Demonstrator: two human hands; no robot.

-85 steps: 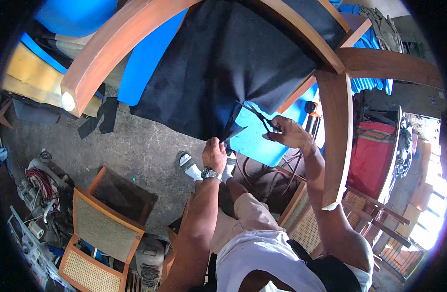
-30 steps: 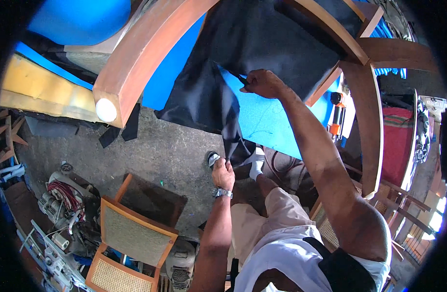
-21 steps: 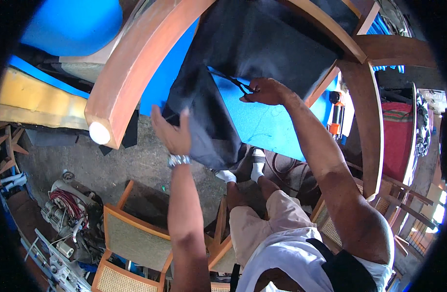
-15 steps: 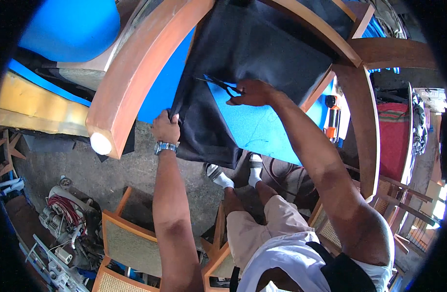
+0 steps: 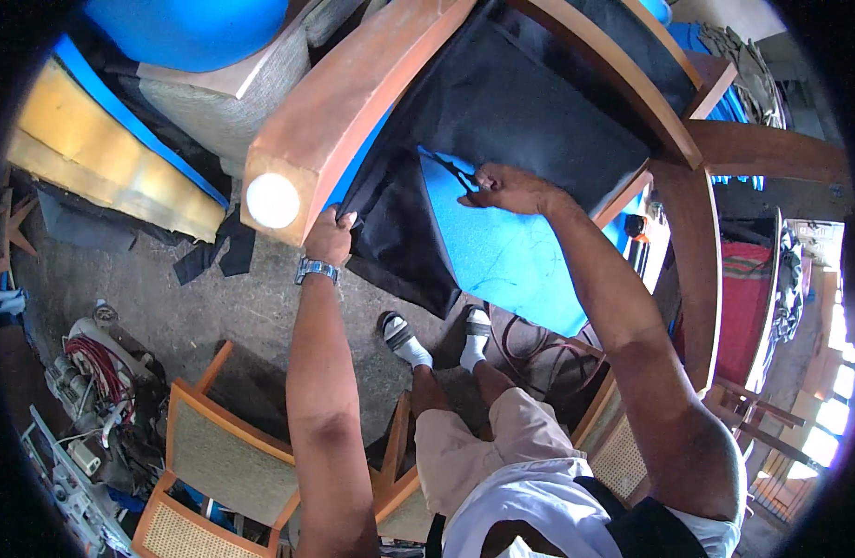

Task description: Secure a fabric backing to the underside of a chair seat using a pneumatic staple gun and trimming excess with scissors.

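Black fabric (image 5: 539, 102) lies across a blue surface (image 5: 502, 265), within a curved wooden frame (image 5: 353, 107). My right hand (image 5: 516, 190) is closed around the handles of dark scissors (image 5: 455, 171). Their blades point left, toward a slit corner where the fabric parts from the blue. My left hand (image 5: 328, 236) pinches the fabric's left edge beside the frame's pale round end cap (image 5: 273, 201). From there a loose black flap hangs down toward my feet. The exact cutting point is too small to tell.
Yellow foam with a blue strip (image 5: 120, 139) lies at the left. An orange-and-black tool (image 5: 637, 237) rests at the right. Wooden chairs with cane seats (image 5: 199, 535) stand near me, and machine parts with red cable (image 5: 97, 372) sit lower left. A hose (image 5: 539, 349) curls on the floor.
My view has shifted, so the frame and fabric appear further right. The scissor blades, earlier reaching left over the black fabric, now show mostly against the blue. My left hand keeps its grip.
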